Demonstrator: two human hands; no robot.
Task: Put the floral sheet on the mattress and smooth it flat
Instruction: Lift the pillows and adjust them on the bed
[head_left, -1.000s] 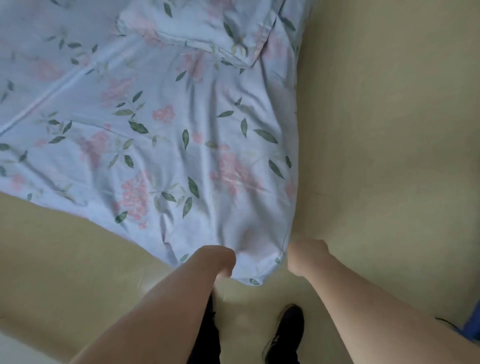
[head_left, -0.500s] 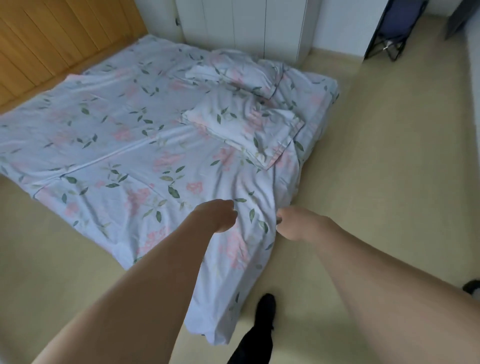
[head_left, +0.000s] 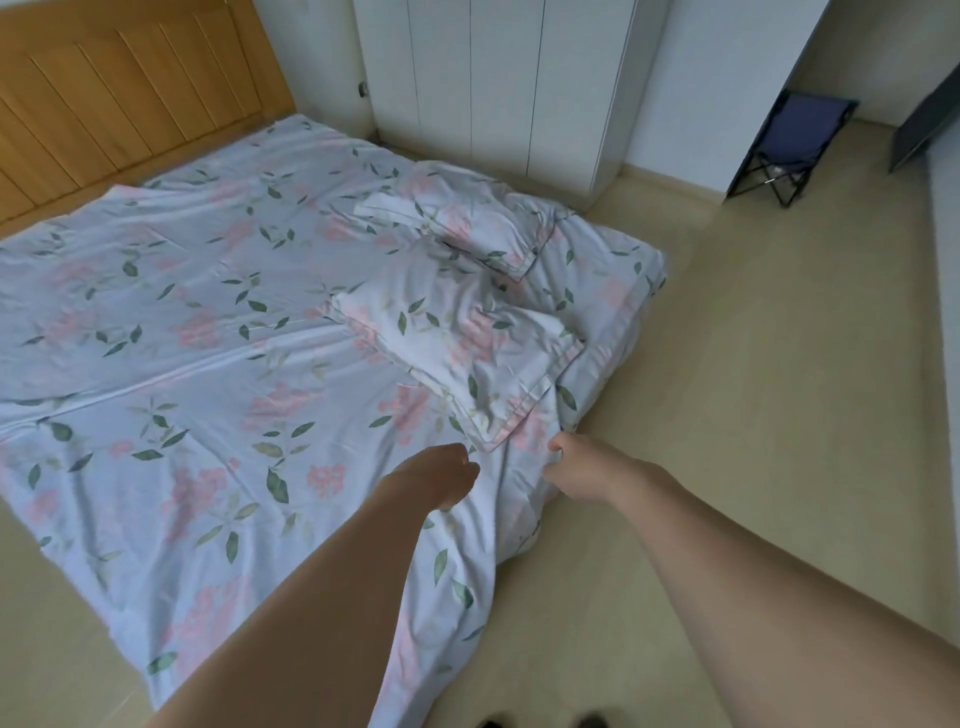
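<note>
The floral sheet (head_left: 197, 332), pale blue with pink flowers and green leaves, covers the low mattress, which is hidden beneath it. Its near corner hangs loose onto the floor toward my feet. Both arms reach forward to the sheet's near right part. My left hand (head_left: 441, 478) is closed on a fold of the sheet. My right hand (head_left: 566, 467) is closed on the sheet's edge, right beside the corner of the front pillow (head_left: 467, 353). A second matching pillow (head_left: 467, 218) lies behind the first. The cloth between my hands is creased.
A wooden headboard (head_left: 124, 98) stands at the back left and a white wardrobe (head_left: 493, 88) behind the bed. A small folding stool (head_left: 789, 145) with a blue seat stands at the back right. Beige floor (head_left: 753, 364) runs along the bed's right side.
The view has lifted from the sheet's corner near the floor to the whole bed. Both hands have moved forward along the sheet, up to the front pillow, still gripping cloth.
</note>
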